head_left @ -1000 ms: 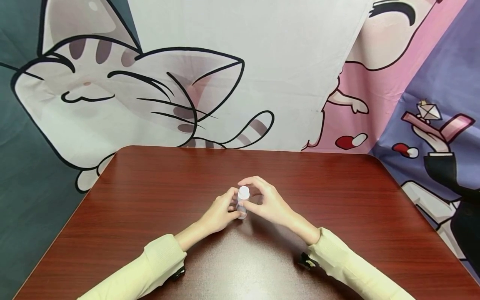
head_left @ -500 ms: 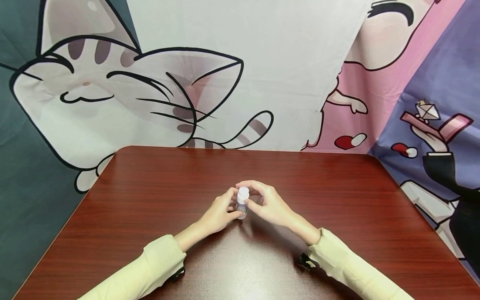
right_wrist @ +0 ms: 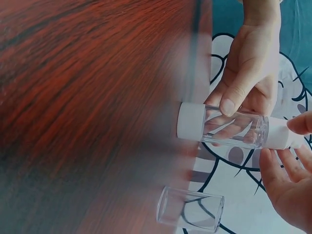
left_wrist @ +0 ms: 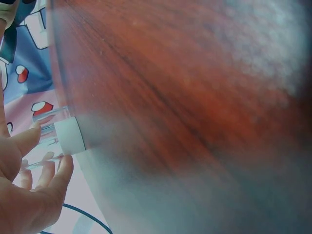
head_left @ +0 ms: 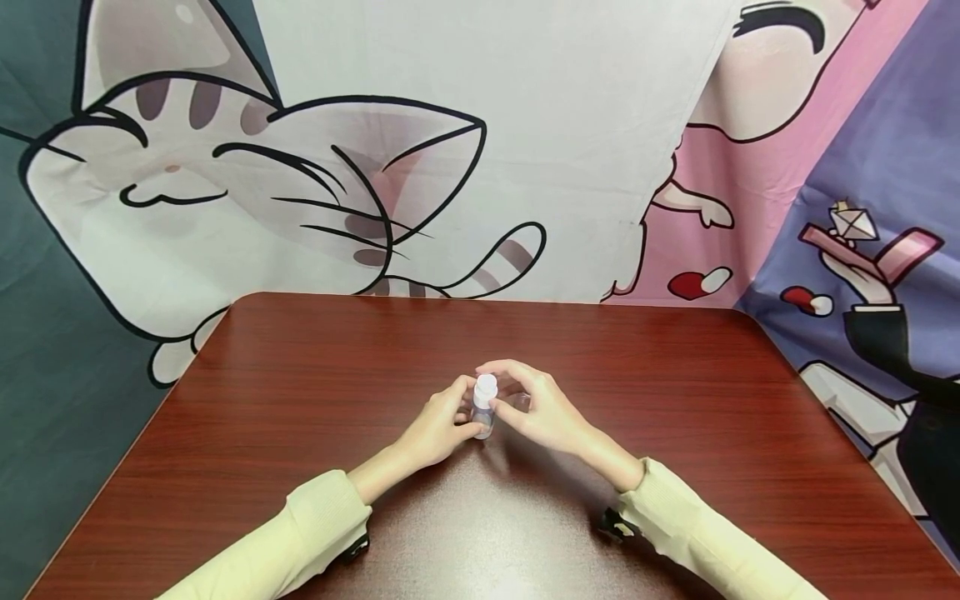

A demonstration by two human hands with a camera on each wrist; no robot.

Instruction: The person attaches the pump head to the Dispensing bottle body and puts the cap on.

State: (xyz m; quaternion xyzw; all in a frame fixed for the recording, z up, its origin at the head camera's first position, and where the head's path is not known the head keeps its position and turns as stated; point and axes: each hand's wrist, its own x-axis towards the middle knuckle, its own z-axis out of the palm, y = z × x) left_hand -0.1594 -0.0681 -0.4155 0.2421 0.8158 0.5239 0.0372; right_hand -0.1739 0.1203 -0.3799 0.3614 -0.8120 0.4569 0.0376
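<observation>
A small clear bottle (head_left: 483, 417) with a white top and white base stands upright near the table's middle. My left hand (head_left: 435, 427) grips its clear body between thumb and fingers; in the right wrist view, the left thumb (right_wrist: 229, 105) lies across the front of the body. My right hand (head_left: 546, 410) reaches round the white top (right_wrist: 277, 132), thumb on one side and fingers on the other. Close beside the bottle, a clear cylindrical cap (right_wrist: 191, 209) stands on the table, mostly behind the right fingers in the head view. The white base (left_wrist: 70, 135) also shows in the left wrist view.
The reddish-brown wooden table (head_left: 315, 358) spreads around both hands, with a glare patch at its near edge. Behind it hangs a cartoon-printed cloth (head_left: 585, 150). Black straps show under both pale sleeves (head_left: 315, 521).
My right thumb has drawn back from across the bottle's front to its right side, and the right index finger sits slightly lower. My left hand keeps its hold, nearly still.
</observation>
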